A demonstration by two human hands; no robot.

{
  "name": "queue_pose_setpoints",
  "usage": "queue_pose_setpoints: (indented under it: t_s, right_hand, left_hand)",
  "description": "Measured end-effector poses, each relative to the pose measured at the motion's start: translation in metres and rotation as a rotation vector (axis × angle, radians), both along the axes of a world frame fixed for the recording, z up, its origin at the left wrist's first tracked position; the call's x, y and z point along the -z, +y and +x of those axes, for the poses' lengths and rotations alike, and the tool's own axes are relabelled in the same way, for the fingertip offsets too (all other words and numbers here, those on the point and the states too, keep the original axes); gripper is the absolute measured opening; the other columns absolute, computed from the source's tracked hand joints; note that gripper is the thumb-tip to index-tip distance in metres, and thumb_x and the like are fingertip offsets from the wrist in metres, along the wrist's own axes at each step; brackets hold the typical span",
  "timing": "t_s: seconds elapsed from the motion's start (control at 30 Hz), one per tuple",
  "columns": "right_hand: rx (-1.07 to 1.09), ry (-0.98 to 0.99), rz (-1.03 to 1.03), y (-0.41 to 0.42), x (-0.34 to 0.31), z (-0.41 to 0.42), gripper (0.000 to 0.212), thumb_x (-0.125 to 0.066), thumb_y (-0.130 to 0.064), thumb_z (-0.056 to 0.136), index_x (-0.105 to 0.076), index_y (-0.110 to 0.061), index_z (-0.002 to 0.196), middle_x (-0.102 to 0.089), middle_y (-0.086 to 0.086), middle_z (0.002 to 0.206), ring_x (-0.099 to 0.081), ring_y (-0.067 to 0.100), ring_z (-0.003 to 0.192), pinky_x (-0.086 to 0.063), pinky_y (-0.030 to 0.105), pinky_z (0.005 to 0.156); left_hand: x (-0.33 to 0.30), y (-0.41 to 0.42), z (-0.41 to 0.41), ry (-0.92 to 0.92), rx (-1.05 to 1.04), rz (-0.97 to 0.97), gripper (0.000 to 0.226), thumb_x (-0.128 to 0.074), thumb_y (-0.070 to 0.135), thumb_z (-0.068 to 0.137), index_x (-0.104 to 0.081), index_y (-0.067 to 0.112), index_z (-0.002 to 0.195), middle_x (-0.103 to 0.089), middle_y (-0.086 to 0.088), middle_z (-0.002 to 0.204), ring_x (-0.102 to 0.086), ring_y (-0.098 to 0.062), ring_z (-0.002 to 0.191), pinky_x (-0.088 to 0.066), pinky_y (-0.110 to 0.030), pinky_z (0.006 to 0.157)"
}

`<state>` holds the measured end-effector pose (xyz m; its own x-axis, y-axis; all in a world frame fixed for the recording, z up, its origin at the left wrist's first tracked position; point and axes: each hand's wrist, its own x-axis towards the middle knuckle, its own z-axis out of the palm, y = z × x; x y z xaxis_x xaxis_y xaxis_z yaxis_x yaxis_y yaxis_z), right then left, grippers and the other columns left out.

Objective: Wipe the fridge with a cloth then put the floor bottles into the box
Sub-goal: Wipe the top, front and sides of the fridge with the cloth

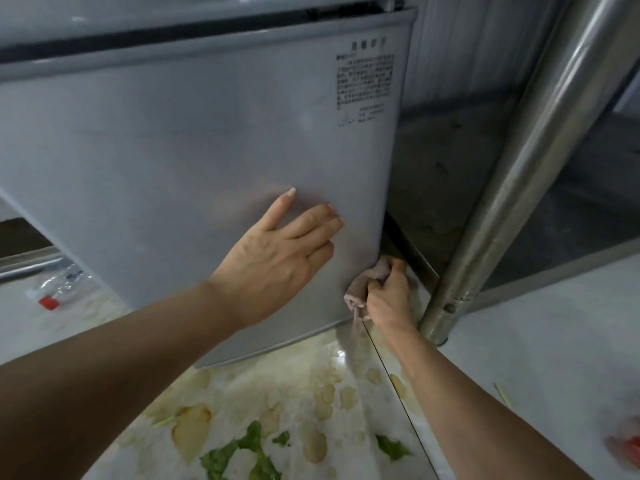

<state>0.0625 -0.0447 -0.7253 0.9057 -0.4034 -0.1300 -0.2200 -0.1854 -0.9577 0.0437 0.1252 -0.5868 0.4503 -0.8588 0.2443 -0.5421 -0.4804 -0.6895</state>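
While the left hand (277, 251) is bracing flat and open on the fridge (180, 140), the right hand (389, 292) is gripping the cloth (363, 285) at the door's five o'clock corner; it should be pressing firmly along that edge.

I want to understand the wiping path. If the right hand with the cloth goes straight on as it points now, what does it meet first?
The right hand points up and away along the fridge edge. It would probably first meet the dark gap beside the fridge; depth there is unclear.

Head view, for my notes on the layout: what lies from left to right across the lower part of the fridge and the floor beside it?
Bottle → left hand → cloth → right hand → metal post
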Motion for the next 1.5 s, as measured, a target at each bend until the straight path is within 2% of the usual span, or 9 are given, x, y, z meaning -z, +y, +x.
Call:
queue_pose_setpoints:
  t_s: [0.13, 0.3, 0.4, 0.53, 0.73, 0.97, 1.13, 1.37, 1.5]
  right_hand:
    - [0.014, -0.157, 0.072, 0.0, -0.038, 0.006, 0.044, -0.04, 0.017, 0.081, -0.045, -0.019, 0.106, -0.058, 0.006, 0.103, -0.059, 0.023, 0.104, -0.047, 0.029, 0.091]
    - [-0.001, -0.278, 0.134, -0.003, -0.09, 0.013, 0.045, -0.042, 0.016, 0.083, -0.048, -0.017, 0.113, -0.06, 0.015, 0.113, -0.06, 0.024, 0.104, -0.049, 0.044, 0.097]
    - [0.005, -0.317, 0.168, -0.005, -0.123, 0.019, 0.046, -0.046, 0.01, 0.087, -0.048, -0.024, 0.117, -0.06, 0.004, 0.111, -0.06, 0.025, 0.108, -0.05, 0.051, 0.094]
    - [0.015, -0.354, 0.181, -0.003, -0.159, 0.019, 0.044, -0.048, 0.006, 0.09, -0.048, -0.028, 0.117, -0.058, -0.007, 0.103, -0.059, 0.018, 0.107, -0.05, 0.041, 0.097]
    - [0.038, -0.413, 0.149, -0.002, -0.21, 0.017, 0.039, -0.051, 0.002, 0.09, -0.049, -0.021, 0.121, -0.06, 0.004, 0.114, -0.061, 0.022, 0.107, -0.053, 0.044, 0.092]
    - [0.08, -0.473, 0.135, -0.002, -0.249, 0.02, 0.034, -0.054, -0.001, 0.091, -0.05, -0.025, 0.115, -0.059, -0.001, 0.101, -0.062, 0.021, 0.1, -0.052, 0.033, 0.083]
    - [0.151, -0.543, 0.174, -0.001, -0.278, 0.018, 0.032, -0.055, 0.001, 0.089, -0.053, -0.018, 0.115, -0.062, 0.006, 0.108, -0.061, 0.023, 0.105, -0.05, 0.035, 0.092]
    - [0.251, -0.788, -0.026, 0.0, -0.347, -0.007, 0.038, -0.059, -0.007, 0.089, -0.052, -0.018, 0.124, -0.062, 0.003, 0.118, -0.059, 0.017, 0.109, -0.049, 0.03, 0.092]
    - [0.224, -0.864, -0.122, 0.004, -0.403, 0.001, 0.044, -0.056, -0.016, 0.092, -0.043, -0.025, 0.133, -0.051, 0.0, 0.131, -0.051, 0.015, 0.12, -0.048, 0.033, 0.096]
  left_hand:
    - [-0.032, -0.008, 0.001, -0.068, -0.028, -0.073, 0.046, -0.027, 0.013, 0.085, -0.067, 0.015, 0.106, -0.054, -0.007, 0.136, -0.047, -0.028, 0.128, -0.029, -0.057, 0.106]
    - [-0.075, -0.008, 0.001, -0.119, -0.053, -0.137, 0.043, -0.03, 0.009, 0.084, -0.064, 0.012, 0.109, -0.052, -0.009, 0.136, -0.044, -0.032, 0.129, -0.024, -0.059, 0.107]
    - [-0.092, -0.004, -0.001, -0.114, -0.059, -0.156, 0.04, -0.039, 0.008, 0.079, -0.064, 0.009, 0.11, -0.052, -0.012, 0.136, -0.046, -0.033, 0.127, -0.026, -0.061, 0.105]
    - [-0.109, -0.002, -0.006, -0.104, -0.072, -0.173, 0.039, -0.044, 0.008, 0.074, -0.065, 0.009, 0.107, -0.052, -0.014, 0.135, -0.049, -0.033, 0.125, -0.031, -0.059, 0.103]
    - [-0.144, -0.004, -0.008, -0.123, -0.088, -0.213, 0.038, -0.044, 0.009, 0.072, -0.066, 0.01, 0.102, -0.054, -0.014, 0.132, -0.052, -0.032, 0.12, -0.036, -0.058, 0.099]
    - [-0.169, -0.004, -0.013, -0.093, -0.08, -0.187, 0.041, -0.062, 0.011, 0.06, -0.069, 0.013, 0.1, -0.061, -0.012, 0.123, -0.059, -0.028, 0.11, -0.042, -0.054, 0.096]
    - [-0.203, -0.005, -0.016, -0.127, -0.101, -0.233, 0.037, -0.049, 0.011, 0.064, -0.068, 0.015, 0.095, -0.061, -0.012, 0.122, -0.06, -0.028, 0.109, -0.043, -0.053, 0.095]
    - [-0.24, -0.008, -0.018, -0.166, -0.179, -0.282, 0.048, -0.072, 0.011, 0.052, -0.067, 0.015, 0.099, -0.058, -0.013, 0.126, -0.056, -0.031, 0.113, -0.04, -0.055, 0.097]
    - [-0.268, -0.013, -0.017, -0.228, -0.22, -0.319, 0.052, -0.071, 0.011, 0.057, -0.064, 0.012, 0.109, -0.052, -0.013, 0.133, -0.049, -0.032, 0.122, -0.033, -0.056, 0.102]
